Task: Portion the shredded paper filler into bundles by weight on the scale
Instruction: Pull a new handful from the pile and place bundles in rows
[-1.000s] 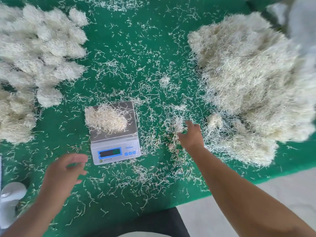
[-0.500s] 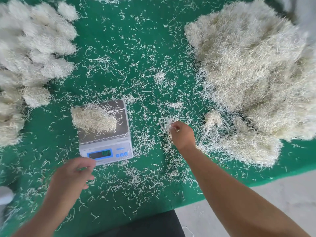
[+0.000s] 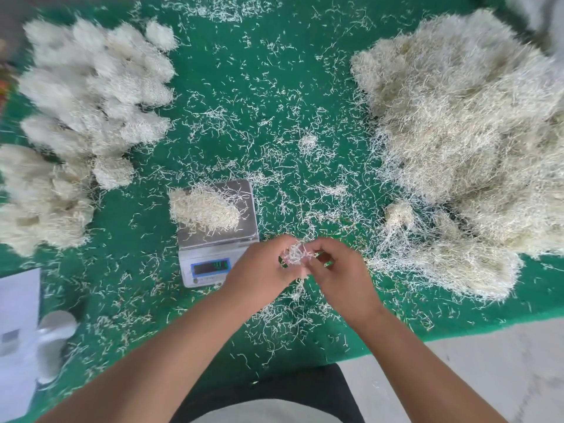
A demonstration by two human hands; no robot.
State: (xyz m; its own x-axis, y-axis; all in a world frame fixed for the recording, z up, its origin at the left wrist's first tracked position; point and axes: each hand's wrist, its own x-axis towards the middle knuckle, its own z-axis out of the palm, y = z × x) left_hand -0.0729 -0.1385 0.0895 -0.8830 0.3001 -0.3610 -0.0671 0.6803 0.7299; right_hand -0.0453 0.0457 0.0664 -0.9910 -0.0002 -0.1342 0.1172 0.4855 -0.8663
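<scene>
A small white digital scale (image 3: pixel 213 270) with a steel pan stands on the green mat, and a loose bundle of shredded paper (image 3: pixel 203 210) lies on the pan. Just right of the scale's front, my left hand (image 3: pixel 262 270) and my right hand (image 3: pixel 338 270) meet, both pinching a small tuft of shreds (image 3: pixel 295 254) between their fingertips. A big heap of shredded paper filler (image 3: pixel 467 126) covers the right side of the mat. Several finished bundles (image 3: pixel 91 93) are stacked at the left.
Loose shreds litter the green mat (image 3: pixel 244 87) all over. A white sheet (image 3: pixel 18 331) and a white rounded object (image 3: pixel 56 334) sit at the lower left. The mat's front edge meets a pale floor (image 3: pixel 488 361) at lower right.
My right hand lifted a tuft off the mat and drew back toward me. My left hand moved right, past the scale's front, and joined it on the tuft.
</scene>
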